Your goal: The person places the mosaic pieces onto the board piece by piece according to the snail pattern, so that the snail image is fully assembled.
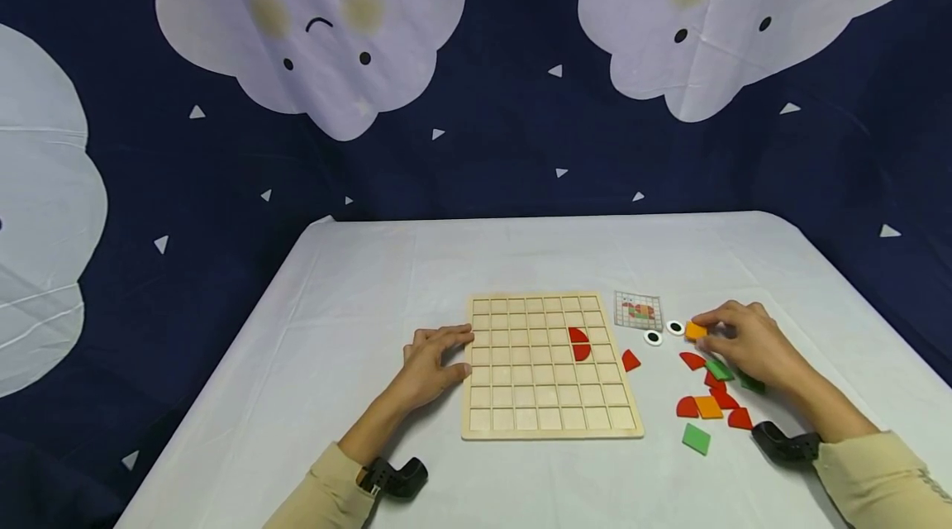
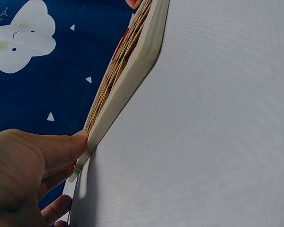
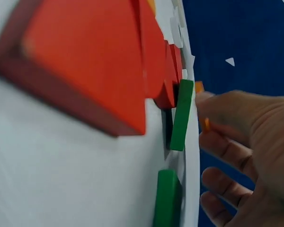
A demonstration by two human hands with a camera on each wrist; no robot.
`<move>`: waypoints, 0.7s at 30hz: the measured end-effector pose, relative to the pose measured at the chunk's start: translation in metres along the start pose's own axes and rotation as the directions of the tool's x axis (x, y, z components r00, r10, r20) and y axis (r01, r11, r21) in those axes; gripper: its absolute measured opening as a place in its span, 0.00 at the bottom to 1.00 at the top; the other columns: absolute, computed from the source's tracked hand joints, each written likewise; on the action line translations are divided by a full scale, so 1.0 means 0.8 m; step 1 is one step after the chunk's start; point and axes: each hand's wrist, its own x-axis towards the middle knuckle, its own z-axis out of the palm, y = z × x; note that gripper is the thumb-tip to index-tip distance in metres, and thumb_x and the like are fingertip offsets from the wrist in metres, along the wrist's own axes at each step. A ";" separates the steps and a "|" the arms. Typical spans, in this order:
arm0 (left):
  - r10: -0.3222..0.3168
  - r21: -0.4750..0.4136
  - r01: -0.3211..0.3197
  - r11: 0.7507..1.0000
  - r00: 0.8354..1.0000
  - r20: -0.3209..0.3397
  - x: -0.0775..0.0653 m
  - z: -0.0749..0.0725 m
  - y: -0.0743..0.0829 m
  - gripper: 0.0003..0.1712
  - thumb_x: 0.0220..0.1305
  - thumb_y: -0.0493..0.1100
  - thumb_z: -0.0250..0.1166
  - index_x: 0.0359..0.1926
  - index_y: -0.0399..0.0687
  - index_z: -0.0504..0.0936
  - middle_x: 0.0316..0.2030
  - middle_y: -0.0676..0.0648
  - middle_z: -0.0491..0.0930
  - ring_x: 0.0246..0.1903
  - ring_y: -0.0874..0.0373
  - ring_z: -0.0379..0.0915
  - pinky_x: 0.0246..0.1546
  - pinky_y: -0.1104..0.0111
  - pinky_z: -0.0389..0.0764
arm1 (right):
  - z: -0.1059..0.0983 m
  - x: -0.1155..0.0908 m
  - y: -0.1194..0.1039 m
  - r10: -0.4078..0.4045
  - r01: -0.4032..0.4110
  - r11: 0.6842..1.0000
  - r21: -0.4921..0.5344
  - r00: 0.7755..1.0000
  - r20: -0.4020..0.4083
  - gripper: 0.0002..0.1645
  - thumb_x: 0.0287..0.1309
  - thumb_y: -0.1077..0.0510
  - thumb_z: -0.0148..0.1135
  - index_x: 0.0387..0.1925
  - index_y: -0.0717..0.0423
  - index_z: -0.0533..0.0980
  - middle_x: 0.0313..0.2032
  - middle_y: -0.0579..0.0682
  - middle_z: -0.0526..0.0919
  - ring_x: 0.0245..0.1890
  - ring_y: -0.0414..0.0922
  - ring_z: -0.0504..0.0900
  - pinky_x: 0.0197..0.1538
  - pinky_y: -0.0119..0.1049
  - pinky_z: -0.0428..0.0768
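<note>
A wooden grid board point(image 1: 550, 436) lies on the table with two red quarter-round pieces point(image 1: 579, 344) in its cells. My left hand point(image 1: 431, 368) rests against the board's left edge, index finger and thumb apart along it; in the left wrist view the left hand point(image 2: 23, 175) has its fingertips right at the rim. My right hand point(image 1: 754, 347) pinches an orange square piece point(image 1: 696, 331) between thumb and fingers, right of two googly-eye discs point(image 1: 653, 337). In the right wrist view the right hand point(image 3: 255, 137) mostly covers that piece; only its orange edges show.
A small pattern card point(image 1: 638, 311) lies at the board's upper right. Several red pieces point(image 1: 687, 407), another orange square point(image 1: 708, 407) and green pieces point(image 1: 696, 439) are scattered right of the board. One red piece point(image 1: 630, 360) sits beside its right edge.
</note>
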 end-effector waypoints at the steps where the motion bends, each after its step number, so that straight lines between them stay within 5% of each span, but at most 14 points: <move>1: 0.004 0.004 -0.004 1.000 1.000 -0.001 0.000 0.000 0.000 0.27 0.54 0.40 0.68 0.57 0.45 0.77 0.64 0.53 0.71 0.52 0.54 0.58 0.48 0.56 0.50 | -0.001 0.000 -0.003 -0.003 0.003 1.000 0.004 1.000 -0.001 0.22 0.53 0.53 0.66 0.48 0.59 0.80 0.46 0.61 0.78 0.45 0.54 0.64 0.41 0.44 0.64; 6: 0.009 -0.001 -0.009 1.000 1.000 -0.004 0.001 0.000 0.001 0.26 0.54 0.39 0.68 0.57 0.45 0.78 0.63 0.52 0.71 0.51 0.54 0.58 0.48 0.56 0.50 | -0.003 0.004 -0.027 -0.041 0.041 0.999 0.030 0.999 -0.006 0.21 0.53 0.53 0.66 0.48 0.58 0.80 0.46 0.59 0.79 0.47 0.55 0.64 0.44 0.50 0.66; 21: 0.008 -0.011 -0.008 1.000 1.000 -0.005 0.000 0.000 0.000 0.27 0.53 0.39 0.68 0.56 0.46 0.78 0.63 0.53 0.71 0.52 0.54 0.58 0.48 0.56 0.50 | 0.027 0.037 -0.115 -0.239 0.235 0.961 0.145 0.971 0.015 0.15 0.54 0.58 0.65 0.46 0.51 0.82 0.44 0.49 0.81 0.44 0.49 0.66 0.42 0.39 0.62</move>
